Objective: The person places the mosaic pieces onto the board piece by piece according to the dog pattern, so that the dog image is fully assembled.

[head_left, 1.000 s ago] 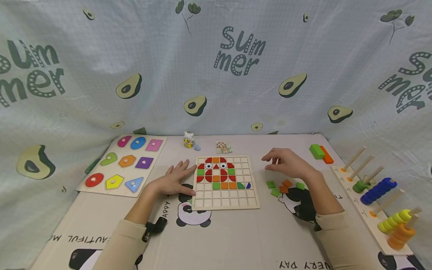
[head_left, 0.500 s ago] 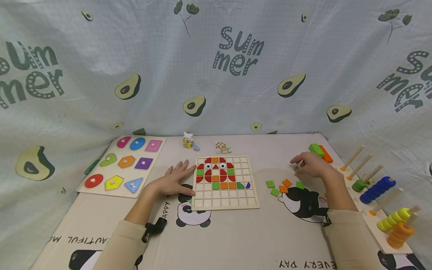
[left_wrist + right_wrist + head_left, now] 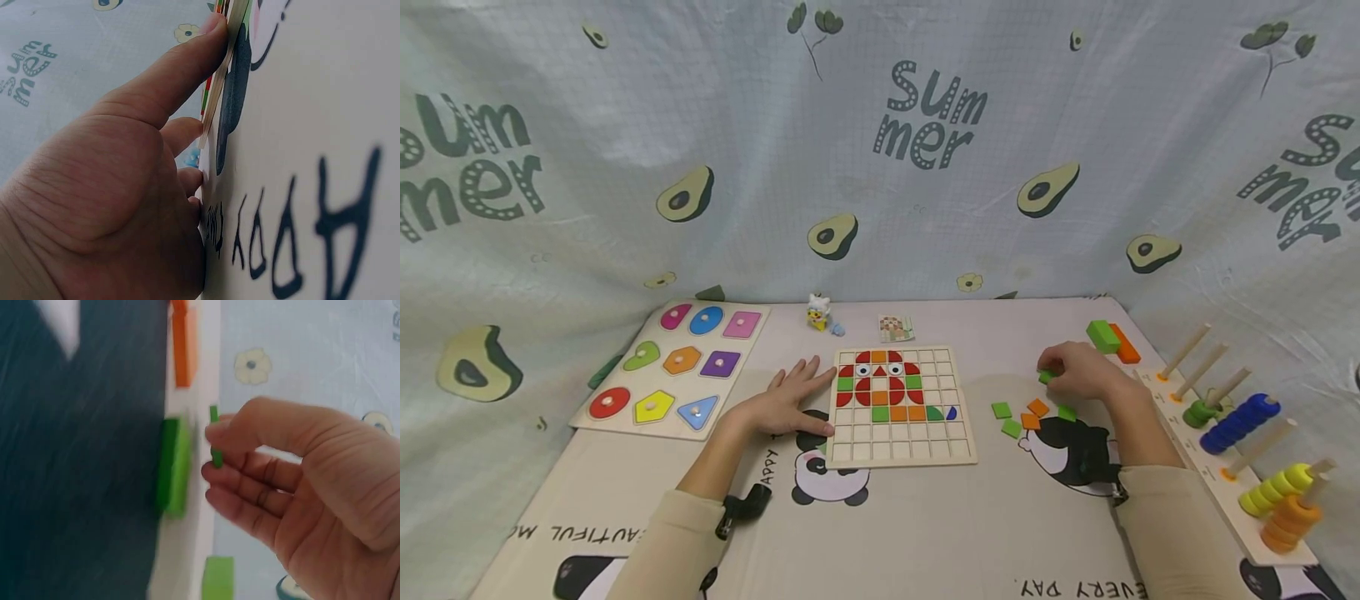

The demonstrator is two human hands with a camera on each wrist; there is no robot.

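My left hand (image 3: 781,403) lies spread at the left edge of a wooden grid board (image 3: 901,452), the thumb touching the rim in the left wrist view. Red, orange and green pieces with two eye tiles make a figure on the board, and a blue piece (image 3: 952,412) sits at its right side. To the right of the board, my right hand (image 3: 1081,372) pinches a small green tile (image 3: 216,456) between thumb and fingers, above the table. Several loose green and orange tiles (image 3: 1030,420) are scattered between the board and this hand.
A shape-knob puzzle (image 3: 688,387) lies at the left. A small figurine (image 3: 817,312) and a pattern card (image 3: 897,327) are behind the board. Green (image 3: 1103,336) and orange (image 3: 1124,344) blocks lie at the back right, near a peg rack of coloured rings (image 3: 1228,492).
My right hand has moved away from the board to the right, picked up a green tile and then shifted slightly back left. The left hand keeps its place.
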